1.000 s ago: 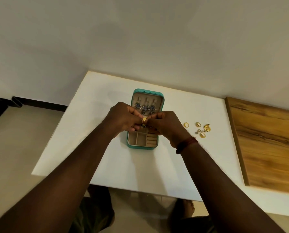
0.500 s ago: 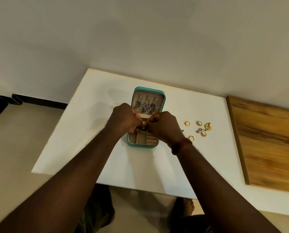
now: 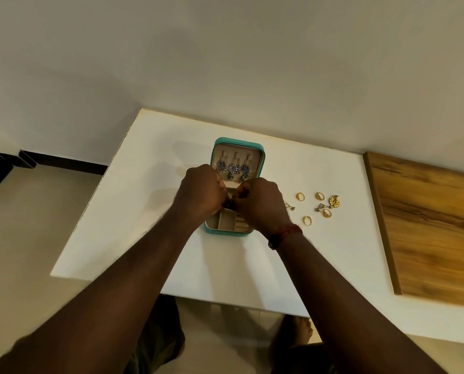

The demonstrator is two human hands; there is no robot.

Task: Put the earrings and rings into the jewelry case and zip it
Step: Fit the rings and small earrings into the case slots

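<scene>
Left hand and right hand, both curled, meet over open teal jewelry case on white table; contents of grip not discernible. Loose rings lie right of case

The white table was pushed right up against a plain off-white wall. Over on the right, a wood-grain board lay flat on the tabletop, brown with darker streaks. There was beige floor down on the left, with a black baseboard running along the bottom of the wall.
</scene>
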